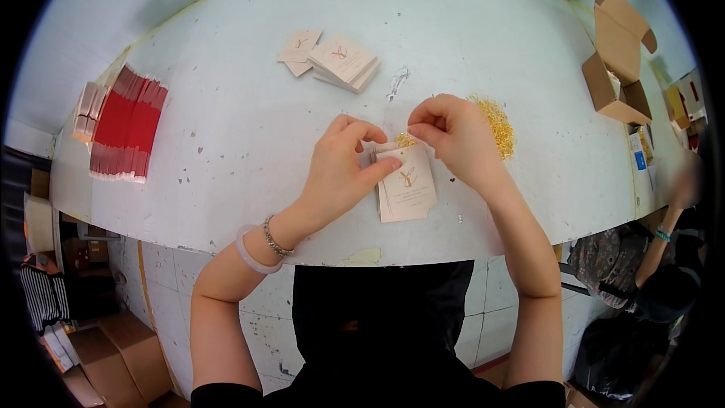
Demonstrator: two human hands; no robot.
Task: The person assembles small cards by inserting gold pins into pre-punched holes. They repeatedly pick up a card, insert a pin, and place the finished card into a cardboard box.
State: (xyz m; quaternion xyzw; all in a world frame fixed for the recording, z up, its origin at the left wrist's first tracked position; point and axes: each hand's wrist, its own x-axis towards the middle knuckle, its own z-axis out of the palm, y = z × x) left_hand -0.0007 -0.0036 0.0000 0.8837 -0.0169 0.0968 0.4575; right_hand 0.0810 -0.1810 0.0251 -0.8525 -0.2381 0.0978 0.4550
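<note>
Left hand (341, 166): ours, half open, thumb on an uneven stack of cream rectangular cards with gold print (408, 190), near the table's front edge.
Right hand (410, 131): thumb and forefinger nearly meeting above the stack, by a shiny gold tangle (405, 140); we can't tell if they grip anything.
Table: smooth white top (249, 136), dark chips.
Room: pale tiled floor (273, 332); brown cardboard cartons (136, 347) lower left; co-worker's arm (653, 261) far right.
Far cards: more flat cream cards (343, 59), loosely piled.
Gold heap: thin, metallic-looking strands (498, 127), beside our right wrist.
Left side: layered red-and-pink bundle (130, 125).
Right side: open brown cardboard box (603, 94).
</note>
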